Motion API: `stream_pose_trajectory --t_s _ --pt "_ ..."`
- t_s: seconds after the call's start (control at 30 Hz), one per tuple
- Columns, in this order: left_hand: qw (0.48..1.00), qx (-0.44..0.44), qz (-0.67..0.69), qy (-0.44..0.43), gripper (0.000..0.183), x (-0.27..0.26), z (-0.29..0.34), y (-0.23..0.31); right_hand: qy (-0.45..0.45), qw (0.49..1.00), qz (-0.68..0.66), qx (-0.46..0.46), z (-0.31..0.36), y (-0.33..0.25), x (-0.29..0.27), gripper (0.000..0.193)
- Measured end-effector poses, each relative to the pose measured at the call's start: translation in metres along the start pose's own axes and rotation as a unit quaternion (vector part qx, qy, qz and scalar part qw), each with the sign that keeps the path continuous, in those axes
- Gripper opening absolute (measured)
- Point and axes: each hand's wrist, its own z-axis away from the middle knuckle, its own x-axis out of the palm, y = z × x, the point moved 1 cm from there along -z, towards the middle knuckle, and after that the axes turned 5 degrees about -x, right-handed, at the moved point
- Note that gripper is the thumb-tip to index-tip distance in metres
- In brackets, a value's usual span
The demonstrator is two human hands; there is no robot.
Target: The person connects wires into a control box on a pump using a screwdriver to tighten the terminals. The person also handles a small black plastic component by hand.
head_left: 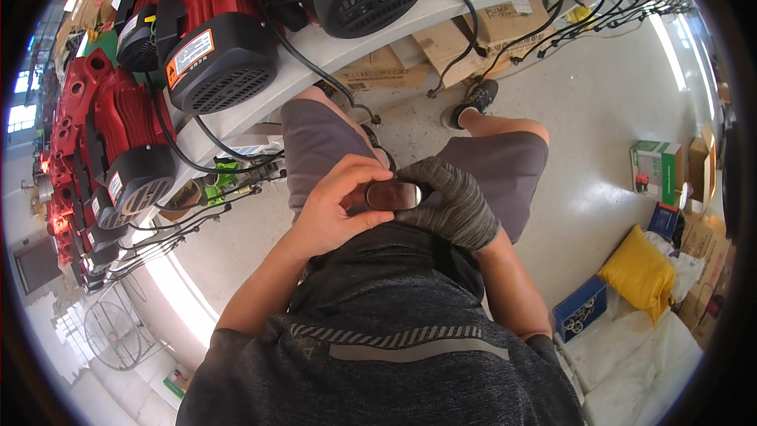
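In front of my belly, both hands meet around a small dark oblong object (393,196) with rounded ends and a glossy face turned up. Its exact kind I cannot make out; it looks like a small device with a screen. My left hand (344,203) is bare and pinches the left end between thumb and fingers. A grey knit glove covers my right hand (453,203), whose fingers close on the right end. The gloved fingers partly hide that end of the object.
Red pumps with black motor covers (217,71) line a pale bench (303,71) ahead and to the left, black cables (319,71) hanging off it. Cardboard boxes (449,47) lie beneath. At right are a yellow sack (640,270), a blue crate (581,309) and a green-white box (656,172).
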Motion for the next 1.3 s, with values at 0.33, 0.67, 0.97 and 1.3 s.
stream_pose_trajectory --t_s 0.33,0.67,0.97,1.3 --pt "0.998 -0.012 0.059 0.031 0.051 0.000 -0.005 -0.006 0.009 0.999 -0.003 -0.030 0.002 0.001 0.010 0.063" --pt "0.982 -0.126 0.134 0.044 0.038 0.018 -0.009 -0.009 0.000 0.998 -0.055 -0.029 0.005 0.004 0.015 0.061" --pt "0.977 -0.134 0.167 0.023 0.047 0.016 -0.009 0.003 0.007 0.997 -0.058 -0.048 0.006 0.011 0.017 0.067" --pt "0.942 -0.173 0.287 0.024 0.046 0.025 -0.008 -0.007 0.029 0.998 -0.043 -0.048 0.005 0.007 0.014 0.062"
